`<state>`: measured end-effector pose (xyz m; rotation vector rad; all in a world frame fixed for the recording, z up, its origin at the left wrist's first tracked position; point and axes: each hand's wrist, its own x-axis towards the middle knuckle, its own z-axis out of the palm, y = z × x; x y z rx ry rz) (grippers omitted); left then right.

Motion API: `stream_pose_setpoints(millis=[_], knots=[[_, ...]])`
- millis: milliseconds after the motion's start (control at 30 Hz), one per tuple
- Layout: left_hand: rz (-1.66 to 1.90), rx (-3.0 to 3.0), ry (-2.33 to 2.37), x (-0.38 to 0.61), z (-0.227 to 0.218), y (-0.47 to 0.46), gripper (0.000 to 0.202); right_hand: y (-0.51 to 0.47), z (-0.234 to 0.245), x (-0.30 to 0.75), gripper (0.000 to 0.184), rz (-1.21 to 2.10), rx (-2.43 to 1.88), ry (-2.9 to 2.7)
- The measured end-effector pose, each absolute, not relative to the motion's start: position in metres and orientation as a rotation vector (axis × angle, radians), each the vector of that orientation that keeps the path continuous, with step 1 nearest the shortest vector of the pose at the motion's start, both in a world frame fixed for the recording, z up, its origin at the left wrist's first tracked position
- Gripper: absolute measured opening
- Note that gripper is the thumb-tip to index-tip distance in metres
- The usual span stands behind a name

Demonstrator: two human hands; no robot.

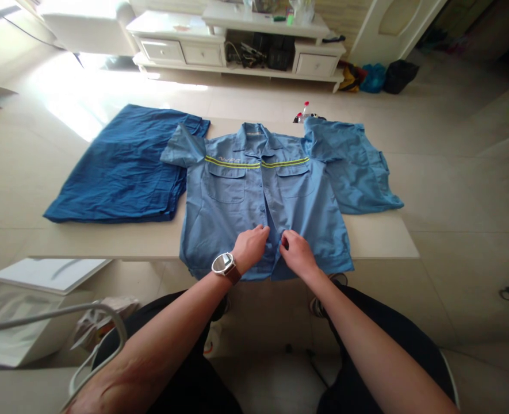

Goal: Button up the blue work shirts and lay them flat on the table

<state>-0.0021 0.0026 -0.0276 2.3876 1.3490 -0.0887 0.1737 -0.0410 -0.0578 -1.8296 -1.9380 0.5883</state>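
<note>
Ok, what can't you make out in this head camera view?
Head view:
- Blue work shirt: its front edge is hidden under the left hand and right hand.
- Chest lettering: too small and blurred to read.
- Small bottle: lower part hidden behind the shirt.
- Items on the white cabinet: tops cut off by the frame edge.

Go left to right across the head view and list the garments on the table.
dark blue garment → blue work shirt → light blue garment
</note>
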Motion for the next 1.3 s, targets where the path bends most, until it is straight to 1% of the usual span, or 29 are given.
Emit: stream_pose_setpoints(millis=[233, 333, 433, 600, 867, 1067, 1300], knots=[[-0.067, 2.396, 1.315, -0.004, -0.031, 0.007, 0.023, -0.036, -0.064, 0.169, 0.017, 0.884, -1.734, -1.393], [-0.033, 2.396, 1.309, -0.005, -0.035, 0.009, 0.023, -0.033, -0.066, 0.168, 0.02, 0.946, -1.662, -1.241], [0.007, 2.393, 1.299, -0.005, -0.036, 0.011, 0.023, -0.03, -0.069, 0.167, 0.024, 1.076, -1.617, -1.108], [0.128, 2.413, 1.26, -0.004, -0.031, 0.011, 0.021, -0.028, -0.068, 0.167, 0.031, 1.233, -1.532, -0.963], [0.292, 2.331, 1.267, -0.004, -0.017, 0.007, 0.019, -0.03, -0.057, 0.163, 0.03, 1.22, -1.455, -0.966], [0.381, 2.27, 1.279, -0.003, -0.02, 0.007, 0.019, -0.032, -0.047, 0.162, 0.027, 1.174, -1.428, -1.075], [0.499, 2.219, 1.213, -0.005, -0.023, 0.007, 0.017, -0.033, -0.047, 0.159, 0.028, 1.127, -1.446, -1.078]])
